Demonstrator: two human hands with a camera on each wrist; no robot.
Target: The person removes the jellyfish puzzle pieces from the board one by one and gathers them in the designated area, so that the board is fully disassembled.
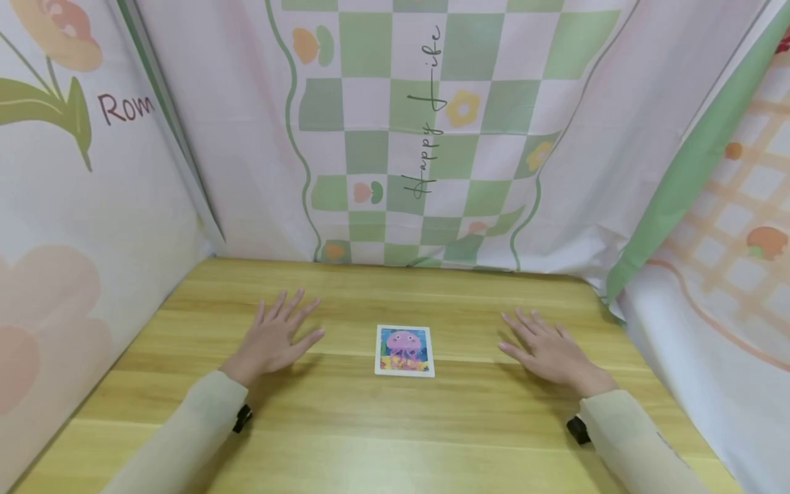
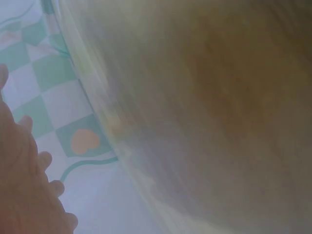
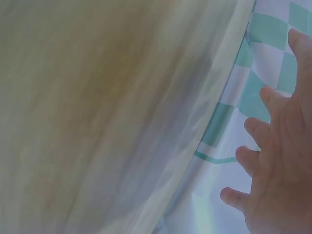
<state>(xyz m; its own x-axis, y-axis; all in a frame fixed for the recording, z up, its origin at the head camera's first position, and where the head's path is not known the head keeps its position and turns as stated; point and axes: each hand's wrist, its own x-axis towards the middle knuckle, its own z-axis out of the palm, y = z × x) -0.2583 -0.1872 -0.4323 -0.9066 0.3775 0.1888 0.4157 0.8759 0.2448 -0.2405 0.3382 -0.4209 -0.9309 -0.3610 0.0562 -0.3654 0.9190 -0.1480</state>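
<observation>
A square picture card (image 1: 404,351) with a pink jellyfish and a white border lies flat on the wooden table (image 1: 395,425). To its left is my left hand (image 1: 271,343), palm down with the fingers spread and holding nothing. My right hand (image 1: 549,350) is on the other side of the card, also palm down with fingers spread, and likewise holds nothing. Both hands are apart from the card. In the left wrist view the left hand (image 2: 24,180) shows at the left edge; in the right wrist view the right hand (image 3: 282,151) appears at the right edge.
A curtain (image 1: 426,137) with green checks and the words "Happy Life" hangs behind the table's far edge. Printed cloths close off the left side (image 1: 74,206) and the right side (image 1: 728,261). Each wrist carries a small black device under the sleeve cuff.
</observation>
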